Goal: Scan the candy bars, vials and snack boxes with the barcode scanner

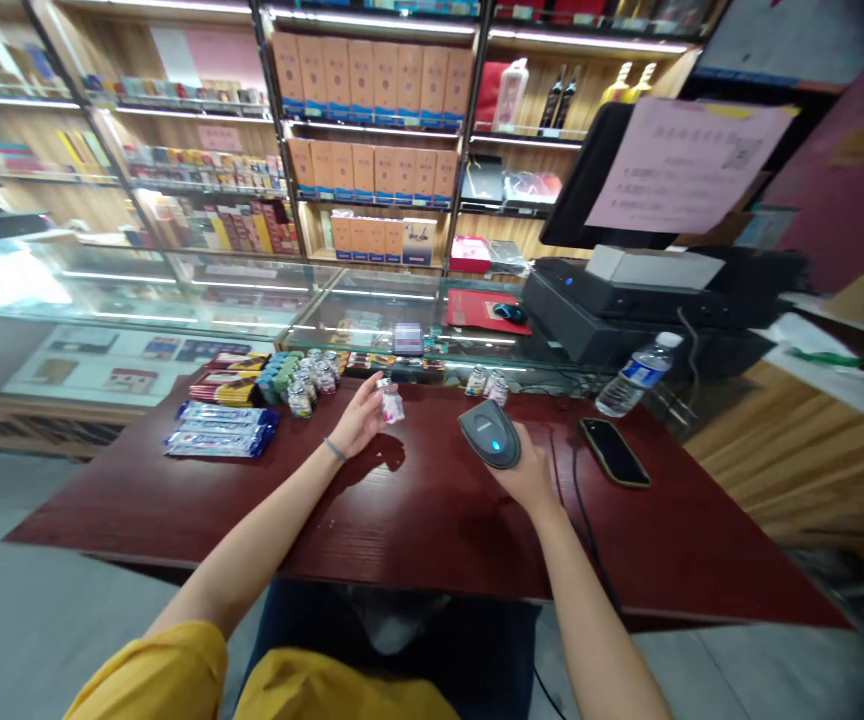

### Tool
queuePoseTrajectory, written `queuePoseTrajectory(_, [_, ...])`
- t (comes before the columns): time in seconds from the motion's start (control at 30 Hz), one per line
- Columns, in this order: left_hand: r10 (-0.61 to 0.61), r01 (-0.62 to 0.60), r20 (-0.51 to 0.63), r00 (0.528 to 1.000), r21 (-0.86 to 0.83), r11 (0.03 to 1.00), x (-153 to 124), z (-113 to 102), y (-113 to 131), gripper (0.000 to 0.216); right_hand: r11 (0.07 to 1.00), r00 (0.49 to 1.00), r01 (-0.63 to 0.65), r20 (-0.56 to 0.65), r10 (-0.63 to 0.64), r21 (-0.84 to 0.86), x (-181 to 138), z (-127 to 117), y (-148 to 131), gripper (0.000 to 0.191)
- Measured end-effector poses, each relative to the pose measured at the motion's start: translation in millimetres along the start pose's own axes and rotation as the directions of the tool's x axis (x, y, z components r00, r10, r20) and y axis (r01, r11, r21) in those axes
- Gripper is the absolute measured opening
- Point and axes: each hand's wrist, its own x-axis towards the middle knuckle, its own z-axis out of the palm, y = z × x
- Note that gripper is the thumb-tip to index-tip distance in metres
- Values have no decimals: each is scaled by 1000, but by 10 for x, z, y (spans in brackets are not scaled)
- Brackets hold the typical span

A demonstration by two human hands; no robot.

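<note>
My left hand (361,415) is raised over the dark red table (432,520) and pinches a small clear bottle (390,402) with a silver cap between thumb and fingers. My right hand (526,475) grips a grey barcode scanner (490,433) with a blue light on top, its head turned toward the bottle. A group of several similar small bottles (312,380) stands on the table behind my left hand. Two more small bottles (488,385) stand beyond the scanner.
Blue wrapped packets (222,428) and colourful packs (229,378) lie at the table's left. A black phone (614,452) and a water bottle (636,375) lie at the right, near a cash register with monitor (627,290). Glass counters and stocked shelves stand behind.
</note>
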Motion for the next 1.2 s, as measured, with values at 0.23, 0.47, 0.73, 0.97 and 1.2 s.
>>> queuePoseTrajectory(0.23, [-20,17,-61,998,-47,999,-180,-432,236,37,990,989,117,87,-124,81,169,500,-395,51])
queuePoseTrajectory(0.47, [-64,19,-238,969,-184,983,-128,-644,253,31,962,930,251,247,-271,113,40,610,-680,52])
queuePoseTrajectory(0.73, [-62,22,-248,967,-161,987,-98,-673,241,32,931,869,326,335,-364,167,-35,606,-758,51])
queuePoseTrajectory(0.97, [-55,19,-250,967,-146,989,-71,-682,240,29,927,850,345,369,-375,147,-22,582,-754,38])
queuePoseTrajectory(1.2, [-22,-5,-232,973,-114,993,-107,-657,240,44,933,870,336,335,-360,130,-33,588,-691,53])
